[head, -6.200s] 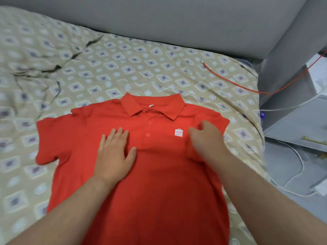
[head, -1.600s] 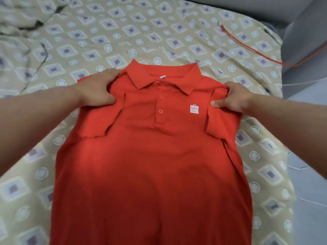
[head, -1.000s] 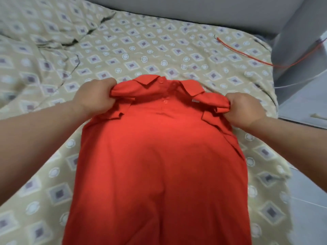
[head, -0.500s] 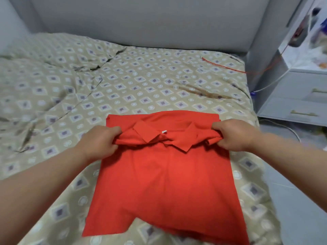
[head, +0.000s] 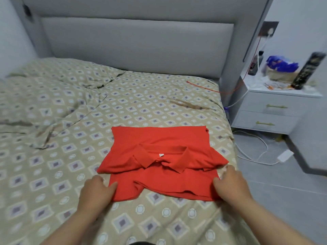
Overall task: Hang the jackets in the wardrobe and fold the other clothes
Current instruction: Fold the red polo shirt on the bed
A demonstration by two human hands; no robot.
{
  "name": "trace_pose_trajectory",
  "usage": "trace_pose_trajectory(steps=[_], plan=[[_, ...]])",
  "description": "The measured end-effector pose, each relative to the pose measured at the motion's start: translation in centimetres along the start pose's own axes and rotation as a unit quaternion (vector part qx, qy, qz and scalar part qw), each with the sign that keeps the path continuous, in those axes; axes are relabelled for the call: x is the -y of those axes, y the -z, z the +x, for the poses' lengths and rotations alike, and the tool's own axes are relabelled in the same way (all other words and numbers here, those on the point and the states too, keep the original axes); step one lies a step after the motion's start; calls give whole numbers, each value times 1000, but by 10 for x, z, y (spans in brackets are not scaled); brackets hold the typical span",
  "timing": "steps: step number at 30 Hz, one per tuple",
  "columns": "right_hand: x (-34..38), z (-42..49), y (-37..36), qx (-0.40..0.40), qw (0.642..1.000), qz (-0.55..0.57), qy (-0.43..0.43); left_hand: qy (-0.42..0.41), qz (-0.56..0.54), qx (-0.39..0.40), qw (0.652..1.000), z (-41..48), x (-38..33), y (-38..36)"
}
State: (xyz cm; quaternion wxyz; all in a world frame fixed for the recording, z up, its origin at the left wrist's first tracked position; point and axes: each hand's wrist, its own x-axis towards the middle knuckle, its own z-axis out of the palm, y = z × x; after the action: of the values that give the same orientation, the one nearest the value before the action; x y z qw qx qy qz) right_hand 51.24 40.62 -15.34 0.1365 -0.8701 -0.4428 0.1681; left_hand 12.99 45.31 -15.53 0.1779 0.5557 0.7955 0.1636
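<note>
Red polo shirt [head: 164, 156] lies folded on the patterned bedsheet [head: 70, 121], well short of the grey headboard [head: 132, 46] and nearer that headboard's right end than its left, with the collar on top (a small white label shows inside it) and the hem layer sticking out toward us. Our left hand [head: 96, 190] pinches the hem's left corner, thumb on the fabric, and our right hand [head: 231, 184] grips the hem's right corner likewise. Just past the headboard's right end stands a white nightstand [head: 276, 110], and an orange cable [head: 203, 86] trails across the sheet near the headboard.
</note>
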Motion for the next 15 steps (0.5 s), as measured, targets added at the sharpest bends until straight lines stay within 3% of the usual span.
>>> trace_pose_trajectory(steps=[2,4,7,9,11,13,15], plan=[[-6,-12,-6,49,987,114,-100,61,-35,54,996,-14,1,-3],[-8,-16,-7,89,976,150,-128,103,-142,103,979,-17,-5,0],[-6,-20,-6,107,942,274,-163,187,-319,173,913,-21,-15,10],[-13,-13,1,102,912,342,-204,228,-360,155,891,-16,-11,19],[-29,-8,12,80,895,373,-231,242,-346,112,900,-8,5,35],[-52,-6,19,53,913,330,-235,218,-265,65,937,-6,28,47],[-67,-14,20,58,934,270,-227,174,-177,70,966,-16,45,52]])
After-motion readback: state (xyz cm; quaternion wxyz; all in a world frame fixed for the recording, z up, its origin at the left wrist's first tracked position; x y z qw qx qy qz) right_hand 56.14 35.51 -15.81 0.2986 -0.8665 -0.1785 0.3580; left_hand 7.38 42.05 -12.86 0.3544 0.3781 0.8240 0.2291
